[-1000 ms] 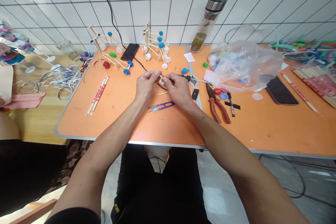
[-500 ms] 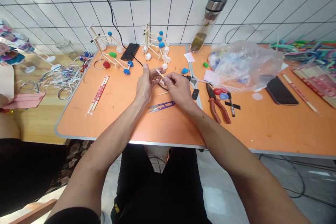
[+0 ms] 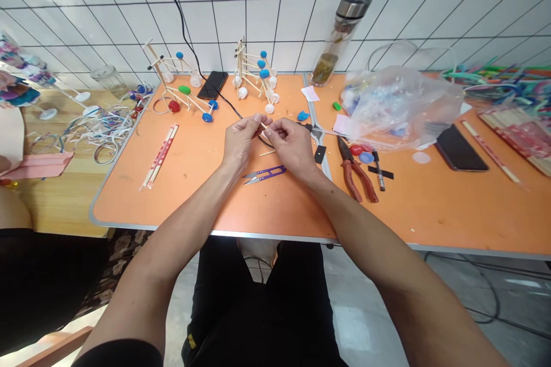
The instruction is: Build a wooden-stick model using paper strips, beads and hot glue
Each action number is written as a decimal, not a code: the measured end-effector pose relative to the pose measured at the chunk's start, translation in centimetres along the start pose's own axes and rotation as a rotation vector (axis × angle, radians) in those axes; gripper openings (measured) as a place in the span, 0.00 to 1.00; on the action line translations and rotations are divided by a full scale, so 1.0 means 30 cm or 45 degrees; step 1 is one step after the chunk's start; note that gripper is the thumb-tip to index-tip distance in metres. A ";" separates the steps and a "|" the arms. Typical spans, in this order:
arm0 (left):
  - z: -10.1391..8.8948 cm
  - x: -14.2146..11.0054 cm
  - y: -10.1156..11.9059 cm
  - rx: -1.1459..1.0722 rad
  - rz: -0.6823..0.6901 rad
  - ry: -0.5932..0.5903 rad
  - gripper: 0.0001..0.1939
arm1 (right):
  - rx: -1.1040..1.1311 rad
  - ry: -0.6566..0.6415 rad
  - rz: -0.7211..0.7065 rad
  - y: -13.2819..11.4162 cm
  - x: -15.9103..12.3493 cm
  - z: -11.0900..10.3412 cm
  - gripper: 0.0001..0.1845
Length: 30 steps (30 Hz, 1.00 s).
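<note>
My left hand (image 3: 241, 139) and my right hand (image 3: 290, 142) meet over the orange table, both pinching a short wooden stick (image 3: 264, 125). Fingers cover most of the stick, including its far end. Just below the hands lie purple-handled thread snips (image 3: 267, 173), blades apart, and a thin loose stick (image 3: 267, 152). Beyond my fingertips stands a stick frame (image 3: 253, 69) with blue and white balls at its joints. A second stick frame (image 3: 181, 89), with red, green and blue lumps, stands farther left.
Wrapped chopsticks (image 3: 160, 156) lie at left. Right of my hands are red-handled pliers (image 3: 356, 172), a marker (image 3: 379, 171), a plastic bag (image 3: 400, 109) and a phone (image 3: 461, 149). A glass bottle (image 3: 333, 51) stands by the wall. A black cable (image 3: 184, 28) hangs onto the table.
My left fingers, spread beside the stick before, have closed on it. The stick's pale pinkish tip showed earlier and is now covered. My right hand has barely moved.
</note>
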<state>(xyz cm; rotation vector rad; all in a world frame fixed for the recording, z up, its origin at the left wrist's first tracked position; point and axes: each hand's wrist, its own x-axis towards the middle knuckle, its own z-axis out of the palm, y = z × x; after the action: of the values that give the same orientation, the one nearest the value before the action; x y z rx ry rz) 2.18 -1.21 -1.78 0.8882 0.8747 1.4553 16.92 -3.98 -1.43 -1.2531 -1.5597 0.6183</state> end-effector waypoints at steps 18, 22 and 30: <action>-0.025 0.011 -0.032 0.165 0.126 -0.129 0.24 | 0.045 0.090 0.007 0.012 0.016 0.000 0.09; -0.023 0.015 0.003 0.227 0.097 -0.024 0.21 | 0.006 0.089 0.009 0.015 0.018 -0.003 0.10; -0.007 0.016 0.050 0.337 0.073 0.027 0.24 | -0.056 0.066 -0.005 0.037 0.029 -0.002 0.09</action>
<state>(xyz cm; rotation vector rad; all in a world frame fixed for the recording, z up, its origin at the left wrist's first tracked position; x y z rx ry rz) 1.32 -0.82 -0.52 1.1032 1.0826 1.4207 17.46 -2.83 -2.01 -1.2892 -1.5393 0.5476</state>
